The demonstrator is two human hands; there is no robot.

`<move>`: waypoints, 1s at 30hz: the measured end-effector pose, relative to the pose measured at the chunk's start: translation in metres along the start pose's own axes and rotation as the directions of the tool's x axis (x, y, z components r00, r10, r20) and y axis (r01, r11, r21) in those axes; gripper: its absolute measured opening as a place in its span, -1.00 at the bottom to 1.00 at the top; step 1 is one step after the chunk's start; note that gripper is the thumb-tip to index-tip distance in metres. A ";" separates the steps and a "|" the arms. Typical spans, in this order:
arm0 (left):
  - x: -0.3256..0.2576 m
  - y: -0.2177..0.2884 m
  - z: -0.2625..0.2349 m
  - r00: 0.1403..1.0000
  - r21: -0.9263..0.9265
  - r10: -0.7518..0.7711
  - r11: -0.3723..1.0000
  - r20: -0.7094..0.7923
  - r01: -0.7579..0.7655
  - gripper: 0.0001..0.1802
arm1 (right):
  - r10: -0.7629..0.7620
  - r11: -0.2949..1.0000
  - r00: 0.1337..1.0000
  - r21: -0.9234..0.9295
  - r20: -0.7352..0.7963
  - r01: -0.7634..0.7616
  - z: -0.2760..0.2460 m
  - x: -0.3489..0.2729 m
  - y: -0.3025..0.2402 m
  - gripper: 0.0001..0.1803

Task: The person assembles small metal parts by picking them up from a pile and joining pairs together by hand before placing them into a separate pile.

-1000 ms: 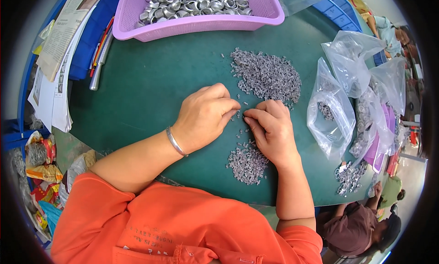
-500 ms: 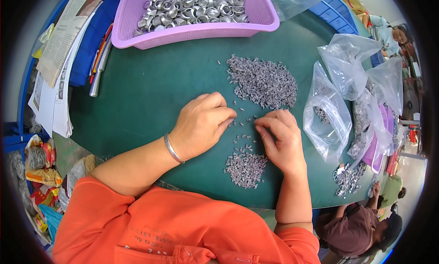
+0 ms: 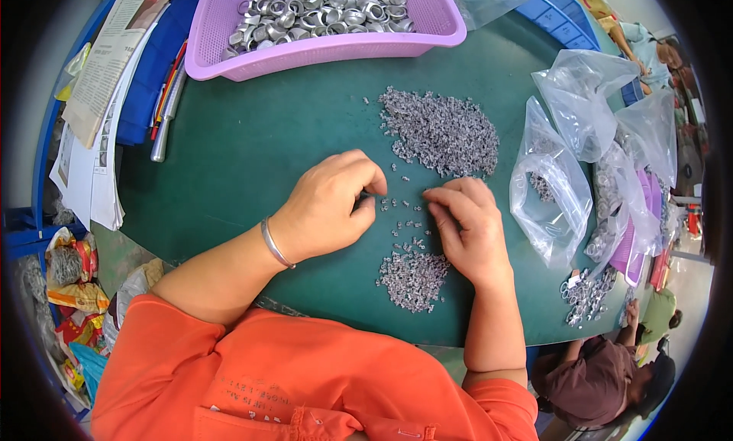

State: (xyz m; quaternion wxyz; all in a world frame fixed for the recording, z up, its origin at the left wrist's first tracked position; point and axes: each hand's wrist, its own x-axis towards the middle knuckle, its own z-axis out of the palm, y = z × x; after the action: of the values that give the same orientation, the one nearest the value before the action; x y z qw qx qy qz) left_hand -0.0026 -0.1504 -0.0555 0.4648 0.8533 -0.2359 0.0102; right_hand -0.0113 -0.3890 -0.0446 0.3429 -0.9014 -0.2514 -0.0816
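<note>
The left hand (image 3: 334,204) is above the green table (image 3: 252,135), its thumb and forefinger parted with a modest gap, beside a scatter of loose bits (image 3: 408,224). The right hand (image 3: 471,231) is on the other side of these bits, thumb and forefinger narrowly spaced, the fingertips pointing left; whether they pinch a bit is too small to tell. The loose bits lie between the two hands and trail down toward a small heap (image 3: 412,281) of the same tiny grey pieces, which sits near the right wrist, on its left. A large heap (image 3: 439,132) lies beyond the right hand, apart from the small one. A bracelet (image 3: 276,244) circles the left wrist. At the far edge is a purple basket (image 3: 328,53) with metal rings (image 3: 328,17) in it. To its left, pens (image 3: 164,109) lie beside a blue bin (image 3: 131,109) and papers (image 3: 95,177). On the right are clear bags (image 3: 551,200), one with grey pieces inside, and nearer the person, a pile of shiny parts (image 3: 586,296). A co-worker (image 3: 588,380) in brown sits at lower right.
</note>
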 end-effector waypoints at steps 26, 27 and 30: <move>0.009 0.000 0.014 0.992 0.108 0.008 0.994 -0.127 0.006 -0.78 | -0.019 0.998 0.995 0.051 -0.096 0.024 0.021 0.012 0.004 -0.83; 0.013 -0.002 0.015 0.992 0.113 0.019 0.994 -0.127 -0.005 -0.78 | -0.022 0.999 0.994 0.048 -0.106 0.027 0.026 0.013 0.003 -0.83; 0.021 -0.010 0.017 0.986 0.187 0.121 0.978 -0.115 -0.098 -0.84 | -0.074 0.997 0.992 -0.046 -0.102 0.070 0.033 0.015 0.005 -0.90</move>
State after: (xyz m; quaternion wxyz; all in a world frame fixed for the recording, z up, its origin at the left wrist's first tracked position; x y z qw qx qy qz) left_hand 0.0170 -0.1679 -0.0678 0.3983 0.8753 -0.2510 0.1108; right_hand 0.0039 -0.3645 -0.0676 0.3333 -0.8933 -0.2639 -0.1457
